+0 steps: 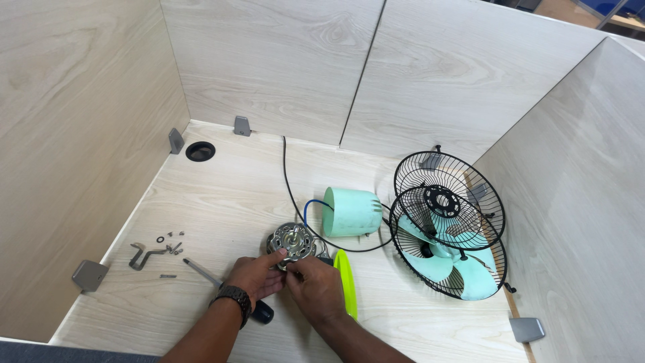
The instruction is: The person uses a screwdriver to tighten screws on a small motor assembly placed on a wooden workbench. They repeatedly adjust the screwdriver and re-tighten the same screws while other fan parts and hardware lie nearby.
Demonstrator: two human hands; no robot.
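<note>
My left hand (254, 275) and my right hand (314, 288) meet at the near edge of a round silver fan motor (293, 240) lying on the wooden desk (222, 195). Both sets of fingers pinch at the motor's front rim. A watch sits on my left wrist. Under my left forearm lies a screwdriver (201, 271) with a black handle. A mint-green motor housing (352, 212) lies on its side behind the motor, joined by blue and black wires. A lime-green ring (347, 282) stands on edge right of my right hand.
Two black wire fan guards (445, 202) and a mint-green blade (463, 265) lean at the right wall. Several screws and washers (171, 244) and a bent metal bracket (144, 256) lie at the left. A black cord (287, 176) runs to the back wall. A cable hole (200, 151) sits at far left.
</note>
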